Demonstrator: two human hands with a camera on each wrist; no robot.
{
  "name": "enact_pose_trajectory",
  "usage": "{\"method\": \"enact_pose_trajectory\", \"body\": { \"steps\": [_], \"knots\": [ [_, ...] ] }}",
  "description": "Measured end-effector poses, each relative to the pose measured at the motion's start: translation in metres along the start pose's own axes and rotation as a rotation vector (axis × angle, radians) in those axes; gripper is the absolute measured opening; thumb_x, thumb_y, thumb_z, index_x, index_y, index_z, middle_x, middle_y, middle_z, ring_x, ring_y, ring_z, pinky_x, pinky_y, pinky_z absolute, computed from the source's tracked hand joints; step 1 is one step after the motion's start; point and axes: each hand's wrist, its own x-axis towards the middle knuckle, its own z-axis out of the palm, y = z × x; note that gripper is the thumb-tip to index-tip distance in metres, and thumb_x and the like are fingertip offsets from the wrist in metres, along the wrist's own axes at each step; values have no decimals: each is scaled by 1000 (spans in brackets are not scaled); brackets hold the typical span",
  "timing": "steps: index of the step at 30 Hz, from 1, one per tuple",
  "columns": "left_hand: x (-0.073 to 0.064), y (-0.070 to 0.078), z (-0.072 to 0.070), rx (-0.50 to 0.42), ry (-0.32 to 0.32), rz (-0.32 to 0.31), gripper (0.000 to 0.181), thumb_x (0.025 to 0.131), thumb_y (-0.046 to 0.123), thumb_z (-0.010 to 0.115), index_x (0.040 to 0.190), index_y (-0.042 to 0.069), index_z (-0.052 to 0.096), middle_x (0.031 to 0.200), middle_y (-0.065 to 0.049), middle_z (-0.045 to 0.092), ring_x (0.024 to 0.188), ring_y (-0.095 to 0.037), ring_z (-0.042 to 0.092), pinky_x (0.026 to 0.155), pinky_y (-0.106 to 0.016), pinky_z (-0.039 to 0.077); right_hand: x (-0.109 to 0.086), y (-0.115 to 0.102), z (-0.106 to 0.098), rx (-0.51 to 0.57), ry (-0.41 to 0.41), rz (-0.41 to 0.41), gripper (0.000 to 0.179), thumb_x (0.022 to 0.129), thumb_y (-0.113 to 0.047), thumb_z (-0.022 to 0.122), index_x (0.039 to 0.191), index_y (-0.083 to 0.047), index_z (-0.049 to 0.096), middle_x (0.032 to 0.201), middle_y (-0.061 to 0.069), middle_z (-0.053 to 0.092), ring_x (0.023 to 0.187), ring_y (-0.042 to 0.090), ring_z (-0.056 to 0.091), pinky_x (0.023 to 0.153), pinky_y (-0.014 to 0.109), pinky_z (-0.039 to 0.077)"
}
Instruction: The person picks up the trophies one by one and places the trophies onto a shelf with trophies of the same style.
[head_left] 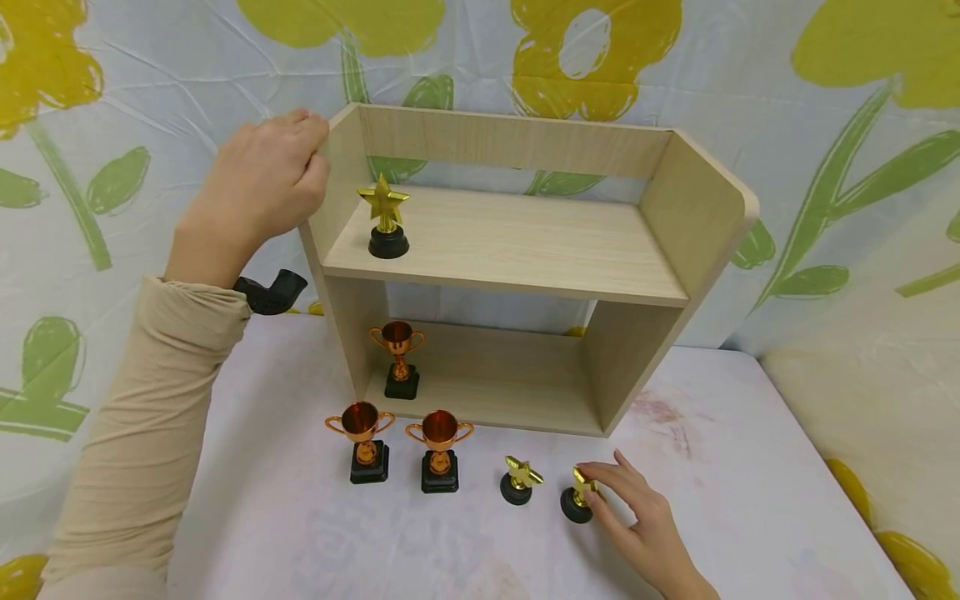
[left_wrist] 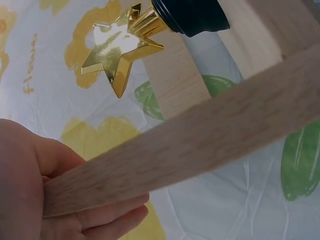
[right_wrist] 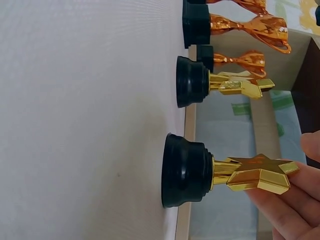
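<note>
My left hand [head_left: 273, 171] grips the upper edge of the left side panel [left_wrist: 185, 145] of a pale wooden shelf, thumb and fingers on opposite faces. Close by, a gold star trophy [head_left: 388, 212] with a black base stands on the upper board. At the front right, my right hand [head_left: 645, 521] has its fingertips around the gold star of another trophy [right_wrist: 255, 175], whose round black base stands on the table. Just left of it is a third star trophy [head_left: 519, 481]. Nothing else is in either hand.
Two copper-coloured cup trophies [head_left: 362, 442] [head_left: 440, 450] stand on the white tabletop [head_left: 300, 533] before the shelf [head_left: 510, 242]. A third cup [head_left: 401, 358] is on its lower board at the left. Flower-printed cloth [head_left: 465, 50] hangs behind.
</note>
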Motion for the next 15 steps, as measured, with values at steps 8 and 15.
{"method": "enact_pose_trajectory", "body": {
  "steps": [8,15],
  "knots": [
    [-1,0,5,-39,49,3,20,96,7,31,81,0,42,94,-28,55,111,-45,56,83,-64,41,-1,5,3,27,33,-39,37,75,6,77,111,-1,71,106,12,71,105,19,65,114,35,29],
    [-1,0,5,-86,28,-18,20,98,7,31,88,-3,45,119,-33,57,137,-39,42,104,-65,33,-3,8,6,41,61,-77,22,85,-2,73,107,1,72,103,12,70,103,17,65,115,35,29]
  ]
}}
